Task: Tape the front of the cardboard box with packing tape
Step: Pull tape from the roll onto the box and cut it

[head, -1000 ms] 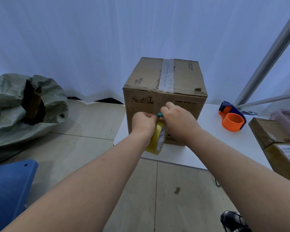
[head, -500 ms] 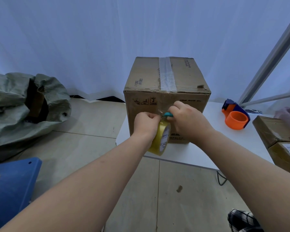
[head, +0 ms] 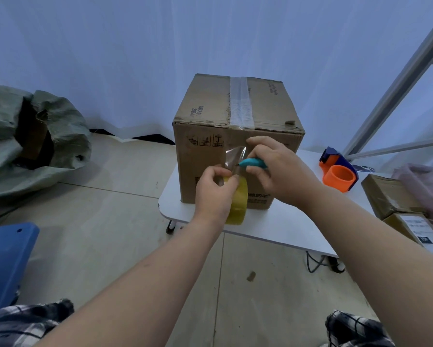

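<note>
A brown cardboard box [head: 210, 111] stands on a low white table [head: 273, 221], with a clear tape strip along the seam on its top. In front of the box's front face my left hand [head: 214, 194] grips a yellowish roll of packing tape [head: 239, 201]. A clear stretch of tape [head: 235, 156] runs up from the roll to the front face. My right hand [head: 278, 169] holds a small teal cutter [head: 251, 163], its tip at the tape just above the roll.
An orange and blue tape dispenser [head: 339, 175] sits on the table to the right of the box. Smaller cardboard parcels [head: 395, 196] lie at the far right. A grey-green sack [head: 35, 136] lies on the floor at left, a blue stool [head: 7, 259] near my left knee.
Both hands have drawn back from the box front, pulling out a stretch of clear tape. The teal cutter, nearly hidden before, now shows at the tape. The head camera shifted.
</note>
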`<state>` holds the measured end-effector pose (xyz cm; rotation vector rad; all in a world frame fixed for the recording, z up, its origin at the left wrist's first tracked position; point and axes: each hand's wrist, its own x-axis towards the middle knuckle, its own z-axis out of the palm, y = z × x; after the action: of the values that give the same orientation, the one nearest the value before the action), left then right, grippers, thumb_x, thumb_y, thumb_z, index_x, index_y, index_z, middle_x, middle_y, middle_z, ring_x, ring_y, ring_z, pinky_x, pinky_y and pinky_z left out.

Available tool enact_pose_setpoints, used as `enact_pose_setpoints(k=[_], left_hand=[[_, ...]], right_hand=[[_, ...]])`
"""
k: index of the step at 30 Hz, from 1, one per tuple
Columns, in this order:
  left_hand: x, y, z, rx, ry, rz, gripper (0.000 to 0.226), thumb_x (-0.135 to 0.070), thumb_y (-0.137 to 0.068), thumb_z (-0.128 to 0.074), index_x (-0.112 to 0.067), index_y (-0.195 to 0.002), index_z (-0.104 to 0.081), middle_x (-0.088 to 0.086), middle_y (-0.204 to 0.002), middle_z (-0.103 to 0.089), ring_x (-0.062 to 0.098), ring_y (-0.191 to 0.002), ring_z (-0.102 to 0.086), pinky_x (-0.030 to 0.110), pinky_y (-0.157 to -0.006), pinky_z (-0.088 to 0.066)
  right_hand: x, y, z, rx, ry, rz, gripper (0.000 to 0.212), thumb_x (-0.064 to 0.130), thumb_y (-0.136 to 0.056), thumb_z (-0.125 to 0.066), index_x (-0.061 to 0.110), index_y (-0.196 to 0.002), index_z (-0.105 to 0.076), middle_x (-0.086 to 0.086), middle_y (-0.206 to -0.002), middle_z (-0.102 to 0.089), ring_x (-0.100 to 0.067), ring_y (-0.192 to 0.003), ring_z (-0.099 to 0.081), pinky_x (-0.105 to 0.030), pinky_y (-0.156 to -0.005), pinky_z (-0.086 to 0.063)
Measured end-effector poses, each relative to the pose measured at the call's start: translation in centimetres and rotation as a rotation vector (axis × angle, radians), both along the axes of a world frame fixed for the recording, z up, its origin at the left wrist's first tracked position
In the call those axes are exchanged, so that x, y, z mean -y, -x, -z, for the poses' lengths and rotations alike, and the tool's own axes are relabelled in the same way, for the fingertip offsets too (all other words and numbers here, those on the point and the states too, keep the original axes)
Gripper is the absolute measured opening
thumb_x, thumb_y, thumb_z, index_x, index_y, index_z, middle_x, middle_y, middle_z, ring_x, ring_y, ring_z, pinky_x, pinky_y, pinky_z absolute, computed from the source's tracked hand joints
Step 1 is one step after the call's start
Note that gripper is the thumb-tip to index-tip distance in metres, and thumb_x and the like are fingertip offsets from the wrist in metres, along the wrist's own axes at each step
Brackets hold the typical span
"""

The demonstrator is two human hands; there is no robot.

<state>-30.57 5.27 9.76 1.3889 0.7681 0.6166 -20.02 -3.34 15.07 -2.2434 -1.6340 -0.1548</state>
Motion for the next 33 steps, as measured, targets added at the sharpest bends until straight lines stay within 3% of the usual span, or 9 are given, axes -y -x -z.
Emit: enact_pose_setpoints(k=[2, 5, 11, 15, 19, 25, 30, 33], left_hand=[[0.1, 0.0, -0.1, 0.027, 0.05, -0.011, 0.015, -0.029, -0.086, -0.067, -0.024, -0.093, -0.054, -0.008, -0.119, -0.051, 0.012, -0.096, -0.049, 0.027, -0.067, -0.037], [0.1, 0.0, 0.0, 0.031, 0.12, -0.02, 0.012, -0.027, -0.085, -0.067, -0.026, -0.091, -0.056, -0.007, -0.114, -0.054, 0.016, -0.1, -0.05, 0.031, -0.072, -0.041], [-0.3, -0.1, 0.0, 0.01, 0.157, -0.019, 0.017, -0.027, -0.085, -0.067, -0.022, -0.098, -0.057, -0.009, -0.096, -0.053, 0.01, -0.083, -0.048, 0.026, -0.062, -0.037], [-0.3, -0.2, -0.3, -0.001, 0.152, -0.015, 0.015, -0.026, -0.085, -0.066, -0.02, -0.096, -0.057, -0.008, -0.089, -0.054, 0.011, -0.08, -0.048, 0.026, -0.06, -0.037], [-0.3, -0.5, -0.5, -0.009, 0.152, -0.043, 0.011, -0.023, -0.087, -0.064, -0.017, -0.092, -0.056, -0.007, -0.082, -0.053, 0.008, -0.072, -0.046, 0.024, -0.057, -0.034], [-0.4, -0.8, -0.7, -0.059, 0.176, -0.024, 0.019, -0.027, -0.086, -0.065, -0.016, -0.099, -0.056, -0.005, -0.086, -0.054, 0.011, -0.077, -0.05, 0.025, -0.059, -0.037], [-0.7, -1.0, -1.0, -0.118, 0.265, -0.01, 0.027, -0.03, -0.085, -0.065, -0.016, -0.106, -0.056, 0.003, -0.097, -0.059, 0.023, -0.094, -0.055, 0.034, -0.074, -0.043], [-0.9, -1.0, -1.3, -0.13, 0.308, 0.027, 0.034, -0.029, -0.087, -0.061, -0.012, -0.117, -0.057, 0.006, -0.099, -0.059, 0.021, -0.087, -0.054, 0.031, -0.067, -0.042]], right_hand=[[-0.1, 0.2, 0.1, 0.028, 0.049, 0.0, 0.017, 0.02, -0.09, -0.055, 0.009, -0.103, -0.057, -0.006, -0.146, -0.04, -0.021, -0.129, -0.042, -0.025, -0.099, -0.036], [-0.4, 0.4, 0.2, 0.069, 0.033, 0.026, 0.02, 0.019, -0.091, -0.055, 0.005, -0.105, -0.057, -0.009, -0.139, -0.044, -0.022, -0.126, -0.043, -0.024, -0.099, -0.037], [-0.9, 0.6, 0.2, 0.147, 0.056, 0.036, 0.023, 0.019, -0.09, -0.056, 0.002, -0.105, -0.058, -0.012, -0.129, -0.048, -0.024, -0.119, -0.045, -0.03, -0.097, -0.042], [-1.4, 0.9, 0.0, 0.204, 0.1, 0.055, 0.023, 0.021, -0.09, -0.055, 0.003, -0.104, -0.057, -0.011, -0.119, -0.05, -0.024, -0.11, -0.045, -0.037, -0.087, -0.051], [-1.9, 1.3, -0.3, 0.248, 0.16, 0.077, 0.022, 0.021, -0.091, -0.054, 0.005, -0.105, -0.055, -0.012, -0.111, -0.053, -0.024, -0.105, -0.046, -0.036, -0.079, -0.052], [-2.1, 1.3, -0.8, 0.224, 0.217, 0.098, 0.018, 0.019, -0.091, -0.052, 0.007, -0.105, -0.054, -0.011, -0.102, -0.058, -0.018, -0.086, -0.043, -0.033, -0.077, -0.046], [-2.1, 1.1, -1.0, 0.203, 0.233, 0.097, 0.017, 0.019, -0.092, -0.052, 0.008, -0.105, -0.054, -0.009, -0.101, -0.057, -0.014, -0.083, -0.037, -0.027, -0.075, -0.04], [-2.0, 1.0, -1.2, 0.183, 0.222, 0.097, 0.017, 0.019, -0.092, -0.051, 0.007, -0.105, -0.055, -0.009, -0.1, -0.057, -0.014, -0.083, -0.039, -0.025, -0.075, -0.038]])
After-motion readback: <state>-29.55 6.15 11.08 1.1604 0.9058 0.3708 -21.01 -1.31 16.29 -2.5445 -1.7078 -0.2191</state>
